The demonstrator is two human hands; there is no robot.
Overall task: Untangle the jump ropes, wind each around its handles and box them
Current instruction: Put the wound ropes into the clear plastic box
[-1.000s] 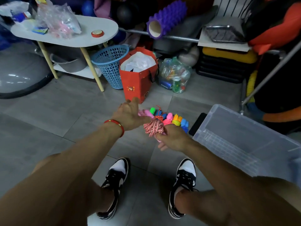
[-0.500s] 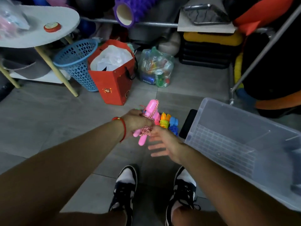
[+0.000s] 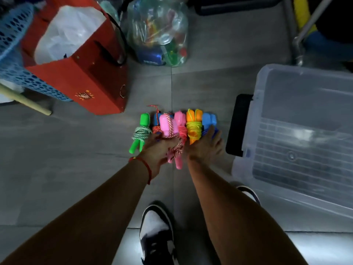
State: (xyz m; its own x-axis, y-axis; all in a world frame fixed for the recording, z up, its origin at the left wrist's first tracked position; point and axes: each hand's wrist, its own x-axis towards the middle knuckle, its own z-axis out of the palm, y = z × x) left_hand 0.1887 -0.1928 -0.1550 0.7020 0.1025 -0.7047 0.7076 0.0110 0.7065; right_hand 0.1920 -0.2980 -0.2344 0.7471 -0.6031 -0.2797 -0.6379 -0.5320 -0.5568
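since half a second ago, the pink-handled jump rope [image 3: 172,134], wound in red-and-white cord, has been lowered by the left hand [image 3: 159,149] into the row of bundles on the floor [image 3: 76,159], and the right hand [image 3: 207,145] has been moved forward onto the row's right end. the pink-handled jump rope is gripped by the left hand's curled fingers; the right hand is laid flat with straight fingers over the orange bundle [image 3: 193,126] and the blue bundle [image 3: 209,121], holding nothing.

all bundles are laid with their long axes pointing away from the person, side by side, just ahead of both hands. the clear box [image 3: 305,96] is set to the right of the row, so the right hand is nearer to it, and any boxing move would be carried rightward.

six wound bundles are counted: a green bundle [image 3: 141,131], a red-corded bundle [image 3: 156,121] partly hidden, the held pink one, a second pink bundle [image 3: 180,121], orange, blue. one box is seen; its inside cannot be read clearly. winding seems finished, boxing not yet begun.
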